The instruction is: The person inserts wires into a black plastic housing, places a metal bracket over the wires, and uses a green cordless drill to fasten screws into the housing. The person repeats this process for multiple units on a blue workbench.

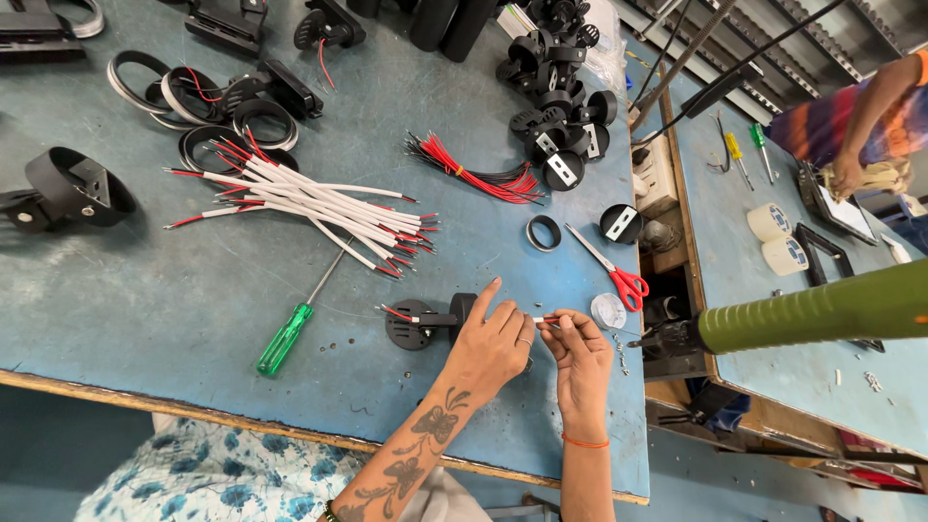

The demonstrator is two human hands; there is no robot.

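One wire crosswise between both hands

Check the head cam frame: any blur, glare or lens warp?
Head view: strong wide-angle warp, table edge bowing; light even, soft shadows, no real glare; left hand, right hand and green screwdriver sharp; green handle at right soft, close to the lens.

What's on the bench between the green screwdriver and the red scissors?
In the head view, the black fitting with its red and white wires and both hands, left hand and right hand, lie between the screwdriver and scissors.
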